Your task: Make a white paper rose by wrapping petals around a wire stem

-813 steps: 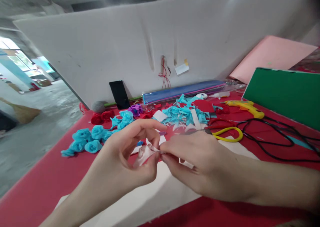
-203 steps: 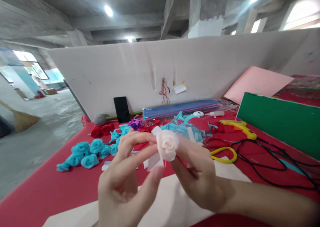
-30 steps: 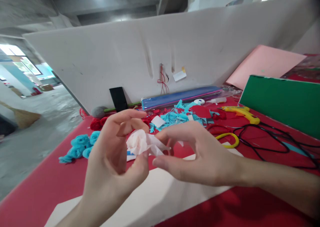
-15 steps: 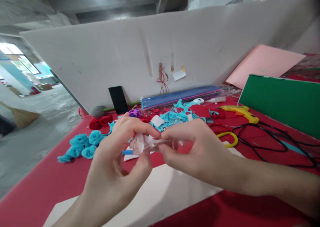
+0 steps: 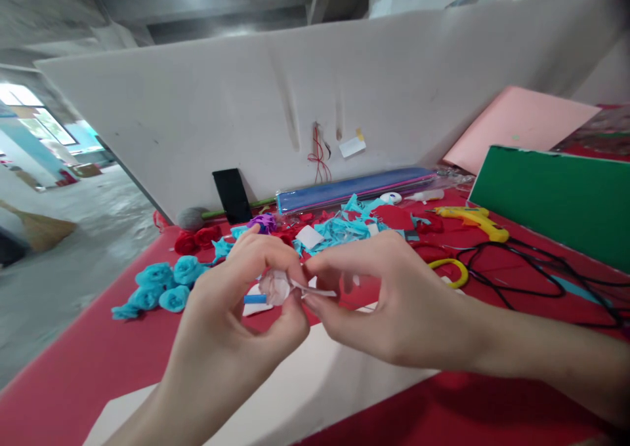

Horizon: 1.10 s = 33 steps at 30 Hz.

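A small pale pink crepe-paper flower (image 5: 275, 287) sits between my two hands over the middle of the table. My left hand (image 5: 241, 302) pinches its base between thumb and fingers. The fingertips of my right hand (image 5: 374, 302) close on the same base from the right, and a thin twisted paper end sticks out between them. Behind the flower, a blue stick (image 5: 255, 299) shows beside a white scrap; its far end is hidden. Several finished blue crepe-paper roses (image 5: 156, 275) lie left of my left hand. A white sheet (image 5: 295, 387) lies below both hands.
Blue paper scraps (image 5: 339, 231) are heaped behind my hands. A black phone (image 5: 231, 195) leans at the back. On the right are a yellow glue gun (image 5: 472, 220), yellow-handled scissors (image 5: 460, 274), a black cord (image 5: 512, 292) and a green board (image 5: 556, 203).
Both hands have shifted a little at the flower's base. My left fingertips now cover more of it, and the twisted paper end shows more clearly between my right fingers.
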### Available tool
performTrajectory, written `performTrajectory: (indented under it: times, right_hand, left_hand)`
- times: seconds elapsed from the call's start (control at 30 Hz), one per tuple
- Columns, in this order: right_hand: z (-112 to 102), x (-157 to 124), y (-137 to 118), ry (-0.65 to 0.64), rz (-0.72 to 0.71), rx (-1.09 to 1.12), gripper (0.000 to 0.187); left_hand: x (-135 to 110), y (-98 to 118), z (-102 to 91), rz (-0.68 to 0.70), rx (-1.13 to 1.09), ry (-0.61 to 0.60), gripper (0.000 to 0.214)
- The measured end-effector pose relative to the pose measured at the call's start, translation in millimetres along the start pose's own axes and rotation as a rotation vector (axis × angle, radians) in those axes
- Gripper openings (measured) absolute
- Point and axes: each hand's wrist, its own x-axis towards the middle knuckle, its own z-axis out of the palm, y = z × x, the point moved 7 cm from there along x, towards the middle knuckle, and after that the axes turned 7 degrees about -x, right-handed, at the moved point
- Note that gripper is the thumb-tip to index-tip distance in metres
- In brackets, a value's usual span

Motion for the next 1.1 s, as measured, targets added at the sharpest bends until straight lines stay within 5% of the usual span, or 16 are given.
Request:
performTrajectory:
  times: [0.23,0.6,0.77,1.1]
  right_hand:
    - [-4,-2,-5,0.116,-0.122,0.003,0.013]
    - [6,-20,-30,0.343,-0.617,-0.743,0.017]
    - [14,-21,-30,0.266,-0.634,-0.792,0.015]
    - [21,-22,-25,0.357,-0.611,-0.922,0.015]
  left_hand:
    - [-5,-2,-0.9,-0.063,-0.08,0.062,0.018]
    - [-3,-17,-5.3,-0.231,-0.227,0.19,0.01]
    - [-3,-18,-0.5,-0.243,-0.254,0.144,0.012]
    - [-1,-34,5.4,-0.336,-0.27,0.09,0.022]
